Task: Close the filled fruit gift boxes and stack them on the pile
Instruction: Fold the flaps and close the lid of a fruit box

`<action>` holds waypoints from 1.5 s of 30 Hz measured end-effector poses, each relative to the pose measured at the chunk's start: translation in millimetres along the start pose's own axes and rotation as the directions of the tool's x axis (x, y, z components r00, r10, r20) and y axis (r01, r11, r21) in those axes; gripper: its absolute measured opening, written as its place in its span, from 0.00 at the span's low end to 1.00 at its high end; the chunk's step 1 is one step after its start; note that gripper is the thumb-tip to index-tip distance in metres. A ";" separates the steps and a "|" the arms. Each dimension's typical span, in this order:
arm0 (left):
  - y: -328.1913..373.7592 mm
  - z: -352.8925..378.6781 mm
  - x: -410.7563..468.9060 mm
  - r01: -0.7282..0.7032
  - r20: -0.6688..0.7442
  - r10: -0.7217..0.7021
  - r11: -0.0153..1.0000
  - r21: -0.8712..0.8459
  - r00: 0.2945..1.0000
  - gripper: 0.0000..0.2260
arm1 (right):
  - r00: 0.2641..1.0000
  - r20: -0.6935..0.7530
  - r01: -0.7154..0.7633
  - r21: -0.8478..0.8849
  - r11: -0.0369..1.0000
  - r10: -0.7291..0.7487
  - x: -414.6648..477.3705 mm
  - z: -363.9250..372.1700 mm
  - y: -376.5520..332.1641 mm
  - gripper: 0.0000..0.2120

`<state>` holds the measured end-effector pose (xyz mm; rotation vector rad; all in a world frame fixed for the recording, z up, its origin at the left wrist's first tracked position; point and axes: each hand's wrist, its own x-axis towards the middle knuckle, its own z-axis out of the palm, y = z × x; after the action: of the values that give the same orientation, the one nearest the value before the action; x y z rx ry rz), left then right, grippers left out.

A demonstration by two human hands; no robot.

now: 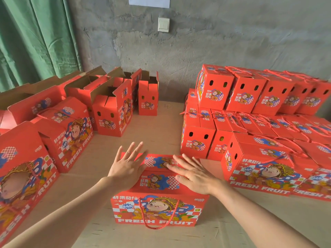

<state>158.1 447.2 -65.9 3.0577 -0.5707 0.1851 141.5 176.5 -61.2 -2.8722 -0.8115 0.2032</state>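
Note:
A red fruit gift box [159, 210] with a cartoon figure and "FRESH FRUIT" lettering stands in front of me on the cardboard-covered surface, its red rope handle hanging down the front. My left hand [128, 167] lies flat with spread fingers on the left part of the top flaps. My right hand [192, 173] presses flat on the right part of the lid. The pile [250, 111] of closed red boxes rises in two tiers to the right.
Open boxes [111, 108] with raised flaps stand at the back left, more boxes [68, 135] lie on their sides at the left. A green curtain [35, 36] hangs at the far left. A grey wall with a switch [163, 24] is behind.

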 end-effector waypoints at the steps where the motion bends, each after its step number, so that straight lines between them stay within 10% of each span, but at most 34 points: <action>1: 1.1 1.1 -8.9 0.022 -0.074 -0.024 0.999 -0.025 0.997 0.24 | 0.998 -0.061 0.006 0.044 0.999 -0.004 -3.4 -0.5 3.3 0.21; 12: 5.0 -1.9 -42.5 0.169 0.046 -0.165 0.979 -0.118 0.985 0.28 | 0.999 -0.012 -0.045 0.042 0.998 0.045 -10.7 -6.5 29.2 0.20; 18: 92.2 1.5 -78.9 -0.061 -0.092 0.055 0.996 -0.062 0.994 0.28 | 0.990 -0.085 -0.103 0.109 0.989 0.112 -11.5 -7.2 22.4 0.18; 25: 85.9 19.1 -55.9 0.068 0.008 -0.068 0.984 -0.167 0.998 0.33 | 0.899 -0.128 -0.426 -0.041 0.904 0.418 -26.5 2.4 -3.2 0.21; 30: 89.8 21.2 -3.2 0.391 0.156 -0.366 0.759 -0.521 0.917 0.31 | 0.866 -0.026 -0.501 -0.069 0.863 0.500 -37.9 -0.5 -34.1 0.26; 39: 73.0 18.8 14.7 0.495 0.170 -0.529 0.564 -0.661 0.831 0.32 | 0.849 -0.105 -0.500 0.160 0.851 0.518 -50.4 17.1 -74.8 0.36; 42: 71.2 21.2 -3.8 0.396 0.030 -0.674 0.397 -0.828 0.738 0.22 | 0.744 -0.121 -0.537 0.479 0.695 0.658 -57.9 9.3 -52.3 0.33; 45: 63.6 29.4 -26.3 0.557 0.244 -0.750 0.193 -0.808 0.615 0.26 | 0.606 0.123 -0.632 0.675 0.382 0.786 -53.3 12.8 -35.3 0.29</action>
<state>114.1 396.0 -98.1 1.9631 0.6049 0.1315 76.4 179.5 -62.6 -2.2422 0.5593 0.1989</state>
